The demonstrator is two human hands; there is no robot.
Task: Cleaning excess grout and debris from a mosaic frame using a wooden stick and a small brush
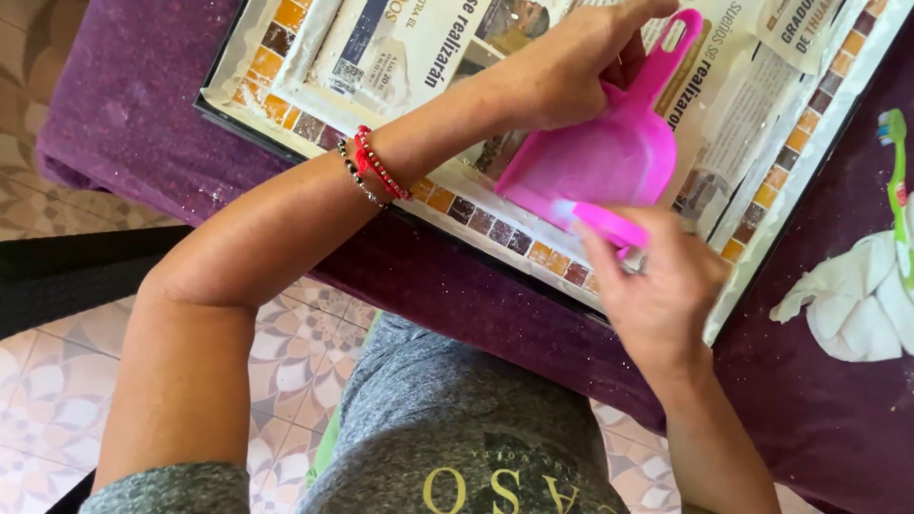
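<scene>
Left hand [562,67] up top, clenched round the handle of the small pink plastic dustpan [595,157], which tilts over the near edge of the black-framed mosaic panel [476,214] with its border of brown and orange tiles. Right hand [657,286] comes in from below, fingers pinched on the short pink handle of a little brush [605,224], its pale tip pressed right at the dustpan's lip. So by the look of it this is the sweeping-up step: grit off the tile border and into the pan. The next stroke would call for the pan's lip flat against the tiles and short pulls of the brush toward it.

Around them: sheets of newspaper [400,48] cover the middle of the panel, which lies on a table draped in purple cloth [124,105] dusted with pale specks. Off to the right, a crumpled white rag [857,300] with a green toothbrush [895,181] lying on it, well apart from the hands. The raised frame edge sits just beside the sweep and could catch crumbs.
</scene>
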